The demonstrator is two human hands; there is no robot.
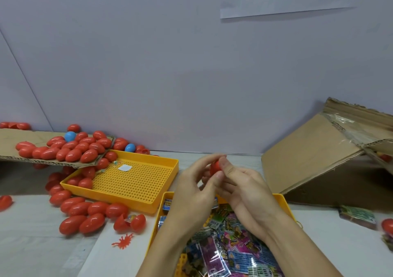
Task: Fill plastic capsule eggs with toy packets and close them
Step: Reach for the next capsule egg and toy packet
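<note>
Red capsule egg (214, 168), pinched between the curled fingers of the left hand (194, 193) and right hand (244, 189) above the yellow tray of toy packets (223, 244); its long axis and pointing direction are hidden.

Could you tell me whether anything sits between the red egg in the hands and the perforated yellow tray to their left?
Nothing visible does. Both hands, left and right, hold the red plastic capsule egg in the air beside the perforated yellow plastic tray, whose near side lies bare.
</note>
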